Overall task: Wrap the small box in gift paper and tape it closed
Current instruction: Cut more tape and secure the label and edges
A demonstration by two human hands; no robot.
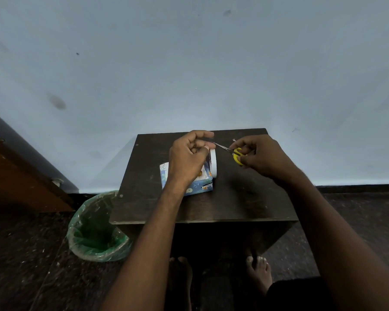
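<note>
Two hands work above a small dark wooden table (245, 198), one drawing tape, the other cutting.

Left hand (189, 157) hangs over the box (198, 187), its thumb and fingers curled and pinching what looks like a strip pulled from the white tape roll (213, 162), which stands on edge just beside the box's right side. Right hand (259, 157) grips yellow-handled scissors (230, 151), their blades pointing left and nearly touching the left fingertips. The box, wrapped in blue patterned gift paper, lies near the table's middle, partly hidden by the left wrist. A bin (97, 230) lined with a green bag stands on the floor left of the table.
</note>
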